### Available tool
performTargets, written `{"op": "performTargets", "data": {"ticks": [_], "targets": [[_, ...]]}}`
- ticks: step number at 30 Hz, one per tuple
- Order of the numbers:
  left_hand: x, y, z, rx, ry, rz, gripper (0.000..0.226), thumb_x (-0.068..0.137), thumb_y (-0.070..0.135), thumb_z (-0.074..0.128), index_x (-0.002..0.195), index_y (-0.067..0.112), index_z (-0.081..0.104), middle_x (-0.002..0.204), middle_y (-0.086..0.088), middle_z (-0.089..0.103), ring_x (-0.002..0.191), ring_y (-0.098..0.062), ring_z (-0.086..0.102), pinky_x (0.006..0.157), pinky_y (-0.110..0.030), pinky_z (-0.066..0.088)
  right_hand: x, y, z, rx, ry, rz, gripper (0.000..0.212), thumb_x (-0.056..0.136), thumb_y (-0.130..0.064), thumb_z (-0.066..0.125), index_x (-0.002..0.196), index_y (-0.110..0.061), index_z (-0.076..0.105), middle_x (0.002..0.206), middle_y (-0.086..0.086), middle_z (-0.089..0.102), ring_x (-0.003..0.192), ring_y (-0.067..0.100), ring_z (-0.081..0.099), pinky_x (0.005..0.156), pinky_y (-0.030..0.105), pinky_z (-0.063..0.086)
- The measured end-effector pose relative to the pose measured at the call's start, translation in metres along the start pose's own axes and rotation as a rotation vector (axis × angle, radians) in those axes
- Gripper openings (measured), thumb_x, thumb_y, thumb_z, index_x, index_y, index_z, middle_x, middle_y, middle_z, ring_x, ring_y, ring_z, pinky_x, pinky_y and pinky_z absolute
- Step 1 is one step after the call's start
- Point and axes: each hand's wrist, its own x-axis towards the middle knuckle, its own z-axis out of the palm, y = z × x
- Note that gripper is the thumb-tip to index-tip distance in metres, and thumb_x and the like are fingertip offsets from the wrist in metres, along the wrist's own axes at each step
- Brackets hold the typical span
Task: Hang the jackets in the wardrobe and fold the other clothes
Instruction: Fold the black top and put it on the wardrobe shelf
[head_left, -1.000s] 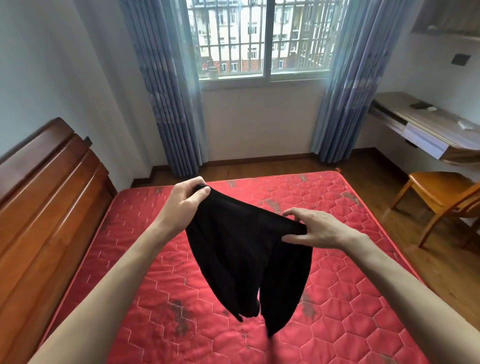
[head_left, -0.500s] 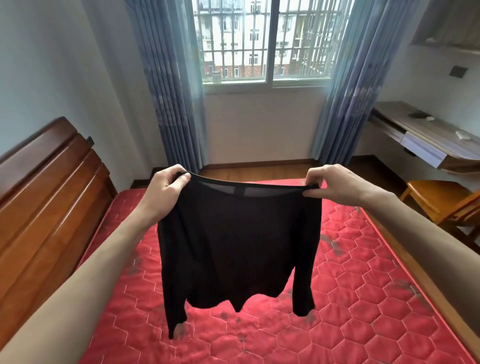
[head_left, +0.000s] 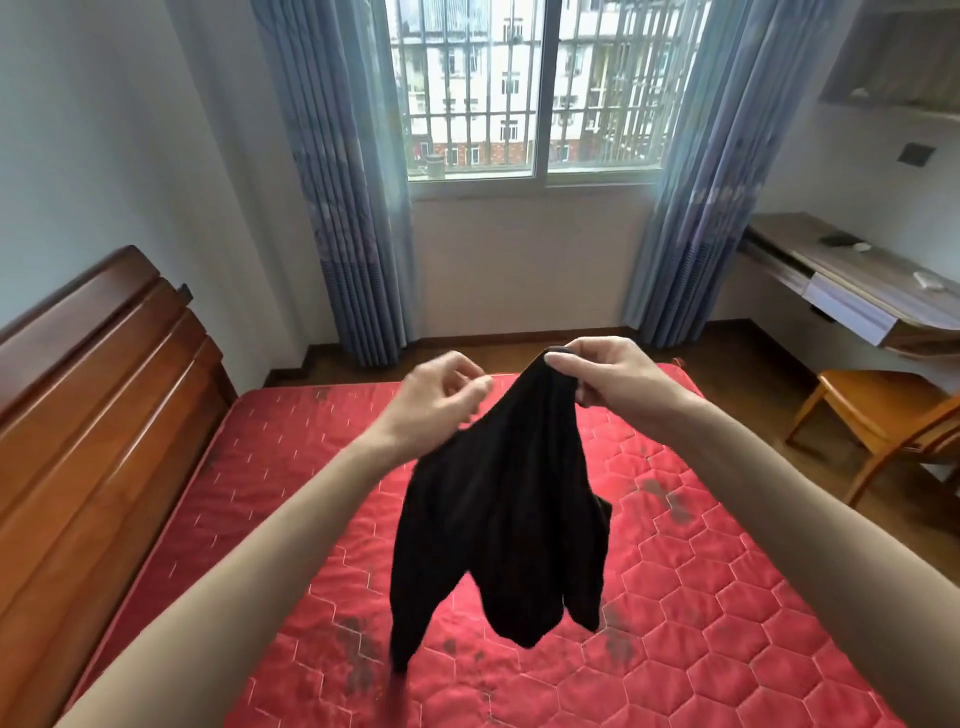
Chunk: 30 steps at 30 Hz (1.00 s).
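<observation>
A black garment hangs bunched in the air above the red mattress, its lowest ends dangling clear of the quilted surface. The mattress lies bare around it, with a wooden headboard on the left, and a floor strip, chair and desk on the right. The right hand pinches the garment's top between thumb and curled fingers. The left hand sits just beside it, fingers loosely curled; whether it grips any cloth cannot be told. Both forearms reach forward, raised over the bed.
</observation>
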Motion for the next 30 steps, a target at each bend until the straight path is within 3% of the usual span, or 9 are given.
{"op": "performTargets", "data": {"ticks": [3, 6, 10, 14, 17, 20, 22, 24, 30], "targets": [[-0.006, 0.019, 0.033, -0.121, -0.23, 0.015, 0.034, 0.09, 0.033, 0.076, 0.118, 0.018, 0.066, 0.106, -0.001, 0.078, 0.101, -0.014, 0.075, 0.088, -0.03, 0.061, 0.0, 0.003, 0.023, 0.03, -0.021, -0.005, 0.026, 0.101, -0.013, 0.067, 0.106, 0.012, 0.07, 0.077, 0.011, 0.061, 0.064, 0.015, 0.052, 0.059, 0.025, 0.042], [-0.002, 0.017, 0.054, -0.173, -0.074, 0.012, 0.025, 0.096, 0.008, 0.07, 0.118, 0.004, 0.061, 0.11, -0.014, 0.074, 0.105, -0.021, 0.072, 0.096, -0.042, 0.058, -0.003, 0.006, 0.027, -0.029, -0.068, -0.05, 0.021, 0.104, -0.013, 0.063, 0.101, 0.005, 0.074, 0.083, 0.008, 0.065, 0.073, 0.012, 0.053, 0.068, 0.024, 0.041], [0.003, 0.009, 0.059, -0.534, -0.069, -0.172, 0.018, 0.106, 0.005, 0.054, 0.118, -0.004, 0.064, 0.107, -0.017, 0.066, 0.101, -0.024, 0.062, 0.093, -0.036, 0.054, -0.011, 0.02, 0.012, -0.153, -0.025, -0.128, 0.018, 0.105, -0.013, 0.061, 0.11, -0.02, 0.078, 0.107, -0.01, 0.072, 0.098, -0.002, 0.066, 0.086, 0.018, 0.049], [0.008, 0.009, 0.05, -0.631, -0.077, -0.222, 0.023, 0.107, 0.014, 0.056, 0.119, -0.004, 0.065, 0.105, -0.016, 0.063, 0.097, -0.028, 0.059, 0.09, -0.038, 0.051, -0.023, 0.065, -0.007, -0.318, -0.104, -0.069, 0.067, 0.088, -0.004, 0.072, 0.143, -0.035, 0.052, 0.146, -0.009, 0.055, 0.138, 0.006, 0.048, 0.118, 0.038, 0.037], [0.012, 0.015, 0.043, -0.594, -0.069, -0.153, 0.015, 0.105, 0.015, 0.06, 0.107, 0.007, 0.072, 0.097, -0.011, 0.068, 0.088, -0.02, 0.065, 0.083, -0.033, 0.055, -0.033, 0.098, 0.006, -0.388, -0.318, 0.085, 0.088, 0.082, -0.027, 0.082, 0.152, -0.05, 0.032, 0.146, -0.009, 0.056, 0.139, 0.011, 0.049, 0.113, 0.041, 0.039], [0.013, 0.018, 0.033, -0.516, -0.028, -0.082, 0.013, 0.103, 0.017, 0.063, 0.097, 0.011, 0.074, 0.091, -0.007, 0.07, 0.083, -0.015, 0.066, 0.076, -0.026, 0.056, -0.036, 0.128, 0.026, -0.489, -0.333, 0.077, 0.058, 0.085, -0.024, 0.079, 0.137, -0.035, 0.057, 0.115, -0.009, 0.074, 0.11, 0.009, 0.07, 0.097, 0.032, 0.056], [0.011, 0.016, 0.025, -0.483, -0.001, -0.055, 0.013, 0.102, 0.016, 0.065, 0.096, 0.008, 0.072, 0.087, -0.006, 0.07, 0.08, -0.014, 0.066, 0.072, -0.023, 0.055, -0.04, 0.145, 0.034, -0.543, -0.253, 0.085, 0.019, 0.088, -0.01, 0.069, 0.101, -0.023, 0.071, 0.096, -0.005, 0.076, 0.091, 0.012, 0.074, 0.084, 0.037, 0.059], [0.009, 0.01, 0.015, -0.447, 0.033, -0.041, 0.012, 0.101, 0.016, 0.067, 0.094, 0.008, 0.072, 0.085, -0.005, 0.073, 0.077, -0.012, 0.067, 0.067, -0.02, 0.056, -0.042, 0.156, 0.033, -0.597, -0.167, 0.093, 0.021, 0.09, -0.006, 0.062, 0.081, -0.025, 0.065, 0.083, -0.004, 0.074, 0.077, 0.01, 0.07, 0.076, 0.044, 0.057], [0.005, -0.027, -0.019, -0.344, 0.235, -0.03, 0.013, 0.099, 0.018, 0.068, 0.088, 0.018, 0.076, 0.084, -0.002, 0.077, 0.079, -0.01, 0.072, 0.068, -0.02, 0.055, -0.032, 0.149, 0.004, -0.416, 0.063, 0.14, 0.023, 0.108, -0.015, 0.055, 0.118, -0.004, 0.073, 0.113, 0.014, 0.069, 0.109, 0.027, 0.066, 0.1, 0.04, 0.051]]}}
